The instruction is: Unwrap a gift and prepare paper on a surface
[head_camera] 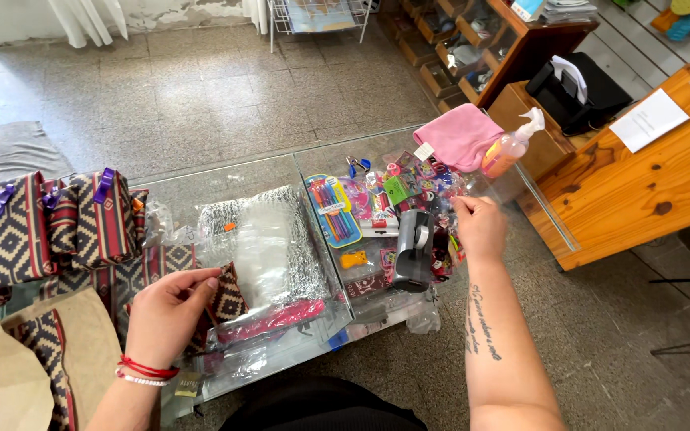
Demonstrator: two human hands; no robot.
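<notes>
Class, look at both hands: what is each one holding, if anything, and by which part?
Left hand pinches the patterned wrapping paper by its edge. Right hand touches the clear packet at its edge; its grip cannot be told.

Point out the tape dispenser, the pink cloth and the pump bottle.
tape dispenser [413, 247], head view, on its dark body.
pink cloth [457, 136], head view, on its folded middle.
pump bottle [505, 152], head view, on its orange body.

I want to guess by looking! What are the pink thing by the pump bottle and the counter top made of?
The pink thing looks like soft cloth: matte, folded, with a small tag. The counter top looks like clear glass: the floor tiles show through it and its edges gleam.
</notes>
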